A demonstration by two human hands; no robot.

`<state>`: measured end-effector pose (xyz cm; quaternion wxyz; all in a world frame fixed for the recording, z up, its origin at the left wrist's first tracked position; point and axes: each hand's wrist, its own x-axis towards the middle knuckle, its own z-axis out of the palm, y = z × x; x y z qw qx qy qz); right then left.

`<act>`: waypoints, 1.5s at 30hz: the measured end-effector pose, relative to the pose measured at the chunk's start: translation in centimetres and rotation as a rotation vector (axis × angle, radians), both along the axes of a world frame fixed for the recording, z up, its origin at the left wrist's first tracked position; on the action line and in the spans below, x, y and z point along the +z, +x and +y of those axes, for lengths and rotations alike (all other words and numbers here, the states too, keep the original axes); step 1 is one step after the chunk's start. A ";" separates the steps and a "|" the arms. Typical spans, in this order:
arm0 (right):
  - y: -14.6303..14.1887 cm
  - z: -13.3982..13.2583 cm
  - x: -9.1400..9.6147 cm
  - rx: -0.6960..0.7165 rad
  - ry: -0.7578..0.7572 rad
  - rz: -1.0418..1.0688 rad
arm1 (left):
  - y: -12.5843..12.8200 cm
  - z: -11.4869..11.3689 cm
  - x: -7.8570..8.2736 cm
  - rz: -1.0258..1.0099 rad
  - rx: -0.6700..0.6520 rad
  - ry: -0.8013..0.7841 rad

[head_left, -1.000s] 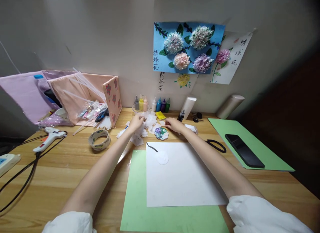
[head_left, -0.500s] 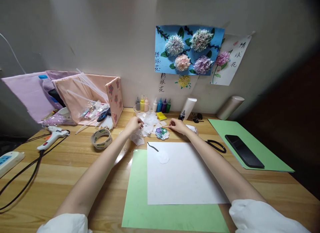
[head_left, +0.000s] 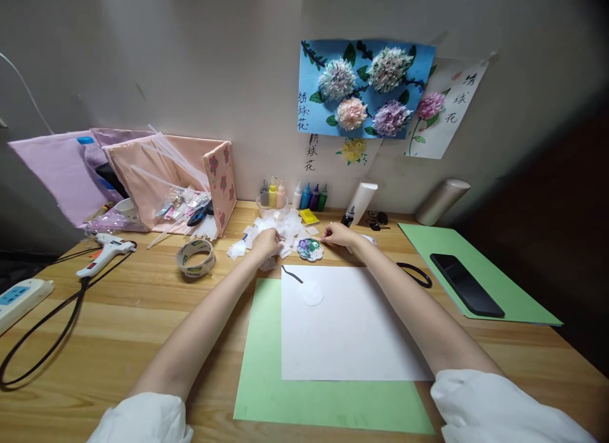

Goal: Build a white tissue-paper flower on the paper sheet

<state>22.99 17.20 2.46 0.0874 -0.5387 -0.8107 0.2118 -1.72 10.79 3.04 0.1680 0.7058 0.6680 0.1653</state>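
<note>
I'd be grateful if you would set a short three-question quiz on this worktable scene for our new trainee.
1. True or false: from left to right in the picture, the roll of tape lies between the glue gun and the person's left hand.
2. Fill in the colour: the white paper lies partly over a ____ sheet.
3. Which of the person's hands is nearer to the purple-and-green flower-shaped piece?

Key:
1. True.
2. Green.
3. The right hand; its fingers are right beside the piece's edge.
</note>
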 end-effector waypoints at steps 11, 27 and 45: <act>3.1 -2.6 1.8 -0.154 0.074 -0.004 | -0.6 0.0 1.9 -0.194 -0.028 0.135; -1.9 -14.4 -2.1 -0.311 -0.056 1.023 | 4.8 -9.0 -2.2 -0.570 -0.281 -0.062; -2.3 -16.1 -3.0 -0.121 -0.085 0.901 | 4.6 -8.6 -3.1 -0.421 -0.295 0.073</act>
